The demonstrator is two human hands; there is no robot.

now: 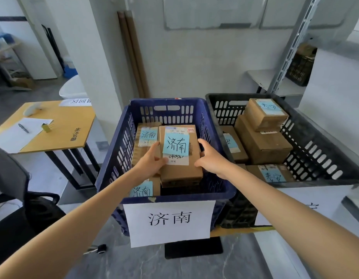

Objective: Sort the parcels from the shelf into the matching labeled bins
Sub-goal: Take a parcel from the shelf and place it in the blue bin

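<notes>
A cardboard parcel [181, 170] with a blue handwritten note reading 济南 sits inside the blue bin [114, 158], on top of other parcels. My left hand [151, 161] grips its left side, thumb on the top face. My right hand [209, 158] holds its right side with curled fingers. A white sign [170, 222] reading 济南 hangs on the bin's front. Two more parcels with the same note lie in this bin, one behind [147, 135] and one at the front left [143, 188].
A black bin [323, 150] to the right holds several labelled cardboard parcels. A wooden table [70, 125] with paper and a pen stands to the left. A black chair [11, 178] is at lower left. A metal shelf upright [291, 47] rises at back right.
</notes>
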